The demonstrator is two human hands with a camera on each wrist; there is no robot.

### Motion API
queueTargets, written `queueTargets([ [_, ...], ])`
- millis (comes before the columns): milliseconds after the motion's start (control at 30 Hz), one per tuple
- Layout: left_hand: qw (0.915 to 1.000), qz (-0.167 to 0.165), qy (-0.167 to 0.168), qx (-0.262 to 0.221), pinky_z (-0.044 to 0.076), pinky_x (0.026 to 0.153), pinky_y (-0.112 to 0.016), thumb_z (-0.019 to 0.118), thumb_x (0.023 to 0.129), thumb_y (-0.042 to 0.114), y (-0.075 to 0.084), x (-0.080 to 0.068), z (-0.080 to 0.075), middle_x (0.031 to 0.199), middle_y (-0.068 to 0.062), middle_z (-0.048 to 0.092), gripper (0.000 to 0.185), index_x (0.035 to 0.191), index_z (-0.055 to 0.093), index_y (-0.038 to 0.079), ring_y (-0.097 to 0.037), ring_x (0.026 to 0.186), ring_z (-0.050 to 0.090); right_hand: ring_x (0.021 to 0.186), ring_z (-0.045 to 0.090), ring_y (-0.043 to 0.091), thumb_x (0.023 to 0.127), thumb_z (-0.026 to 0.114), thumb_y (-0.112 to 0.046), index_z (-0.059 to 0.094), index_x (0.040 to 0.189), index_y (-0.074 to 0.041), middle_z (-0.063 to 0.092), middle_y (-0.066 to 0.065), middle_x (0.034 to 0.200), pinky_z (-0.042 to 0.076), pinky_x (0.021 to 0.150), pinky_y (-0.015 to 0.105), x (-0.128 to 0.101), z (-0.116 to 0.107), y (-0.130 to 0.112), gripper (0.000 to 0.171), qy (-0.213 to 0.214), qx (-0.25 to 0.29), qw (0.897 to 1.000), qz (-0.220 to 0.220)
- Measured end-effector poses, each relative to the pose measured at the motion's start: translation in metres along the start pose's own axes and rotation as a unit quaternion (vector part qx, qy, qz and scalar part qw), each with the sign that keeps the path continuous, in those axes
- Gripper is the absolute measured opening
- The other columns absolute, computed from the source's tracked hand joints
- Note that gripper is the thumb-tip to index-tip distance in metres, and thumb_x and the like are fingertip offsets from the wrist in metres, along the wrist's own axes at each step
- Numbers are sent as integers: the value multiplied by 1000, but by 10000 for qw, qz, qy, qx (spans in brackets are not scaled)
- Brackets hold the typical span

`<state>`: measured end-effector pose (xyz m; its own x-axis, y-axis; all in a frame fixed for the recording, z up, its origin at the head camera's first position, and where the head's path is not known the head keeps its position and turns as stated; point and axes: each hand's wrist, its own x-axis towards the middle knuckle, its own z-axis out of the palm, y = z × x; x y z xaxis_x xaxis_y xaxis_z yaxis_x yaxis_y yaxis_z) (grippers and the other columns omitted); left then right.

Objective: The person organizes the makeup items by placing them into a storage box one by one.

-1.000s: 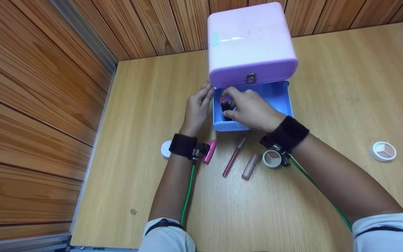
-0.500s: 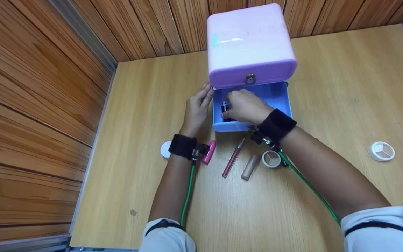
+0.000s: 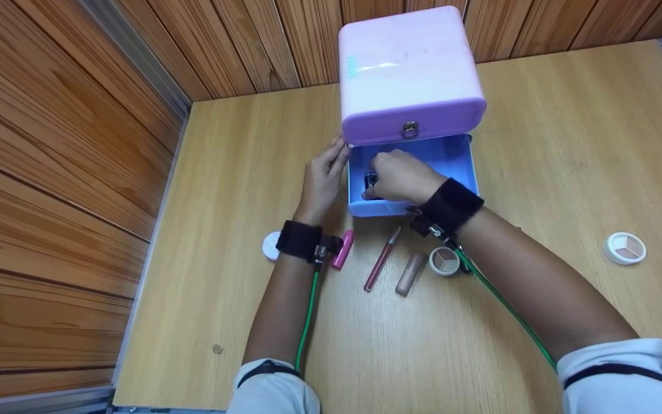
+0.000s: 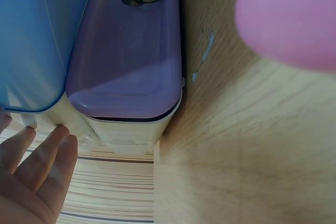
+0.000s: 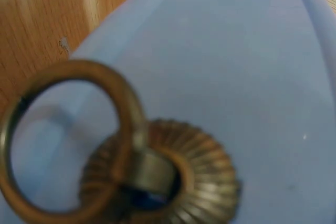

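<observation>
Right hand [image 3: 403, 177] curled its fingers around a small dark tube [image 3: 370, 179] inside the blue drawer [image 3: 457, 155]; left hand's [image 3: 322, 178] straight fingers touched the drawer's side

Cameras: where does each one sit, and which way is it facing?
Head: above the table, looking down at both hands; left hand beside the open blue drawer, right hand inside it; both forearms show.
Left wrist: low on the table, facing the pink box; fingers show.
Right wrist: close against the drawer's ring pull; no hand visible.
Head and left wrist share the pink box.
</observation>
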<state>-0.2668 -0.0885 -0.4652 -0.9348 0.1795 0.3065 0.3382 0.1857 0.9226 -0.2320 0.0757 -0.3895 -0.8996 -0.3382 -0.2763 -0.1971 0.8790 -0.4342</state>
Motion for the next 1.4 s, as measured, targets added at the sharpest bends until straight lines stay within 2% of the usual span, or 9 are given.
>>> queueTargets([
  [300, 9996, 125, 123, 238, 35, 105, -20, 52, 102, 18, -2, 2, 1, 143, -7, 48, 37, 135, 54, 3, -9, 132, 42, 65, 55, 22, 81, 79, -37, 67, 89, -7, 59, 5, 74, 46, 58, 35, 2, 0, 1, 34, 66, -148, 9997, -196],
  [633, 9998, -54, 96, 175, 35, 104, -17, 51, 102, 24, 1, 1, 2, 145, -3, 46, 40, 136, 52, 4, -5, 132, 40, 69, 56, 23, 83, 78, -39, 67, 97, -7, 60, 5, 78, 46, 60, 35, 1, -2, 2, 36, 3, -166, 9998, -114],
  [900, 9998, -151, 93, 52, 35, 104, -17, 51, 101, 21, 2, 0, 3, 146, -2, 44, 38, 137, 53, 8, -5, 133, 39, 67, 55, 23, 84, 75, -42, 65, 88, -9, 58, 5, 75, 45, 59, 36, -2, -3, 2, 34, 124, -84, 9998, -101],
  [967, 9997, -205, 83, 57, 35, 104, -17, 51, 101, 21, 3, 0, 3, 147, -2, 44, 38, 137, 53, 9, -6, 134, 39, 66, 54, 23, 86, 74, -40, 66, 91, -9, 57, 5, 74, 44, 57, 36, -5, -4, 2, 33, 172, 37, 9998, -85],
  [1067, 9997, -230, 56, 66, 35, 104, -16, 51, 101, 23, 4, 0, 3, 147, -1, 43, 39, 137, 52, 10, -5, 134, 39, 67, 56, 23, 88, 73, -39, 67, 103, -5, 59, 6, 78, 46, 59, 36, -9, -7, 3, 38, 221, 255, 9994, -28],
  [1167, 9999, -95, 42, 21, 35, 105, -17, 51, 101, 25, 2, 1, 2, 147, 0, 44, 40, 138, 52, 8, -4, 133, 38, 82, 62, 27, 88, 72, -40, 64, 119, -1, 67, 12, 96, 52, 74, 43, -14, -11, 5, 51, 298, 231, 9992, -91],
  [1233, 10000, -9, 33, -21, 35, 105, -17, 51, 101, 25, 0, 1, 2, 146, 0, 45, 41, 137, 53, 8, -3, 133, 38, 91, 62, 29, 88, 72, -41, 62, 124, 1, 67, 15, 106, 51, 83, 47, -17, -14, 7, 56, 371, 124, 9991, -175],
  [1300, 10000, 20, 24, -71, 34, 106, -18, 52, 101, 27, 0, 0, 1, 146, 1, 45, 41, 138, 53, 9, -3, 133, 37, 91, 62, 29, 87, 73, -42, 63, 122, 2, 67, 15, 105, 50, 84, 48, -19, -15, 9, 56, 457, 17, 9987, -240],
  [1400, 10000, 39, 34, -40, 34, 106, -18, 51, 101, 29, 0, -1, 1, 147, 3, 44, 42, 138, 53, 10, -3, 134, 37, 80, 60, 27, 87, 73, -40, 64, 121, 0, 65, 12, 94, 50, 75, 43, -26, -19, 11, 53, 538, 62, 9982, -268],
])
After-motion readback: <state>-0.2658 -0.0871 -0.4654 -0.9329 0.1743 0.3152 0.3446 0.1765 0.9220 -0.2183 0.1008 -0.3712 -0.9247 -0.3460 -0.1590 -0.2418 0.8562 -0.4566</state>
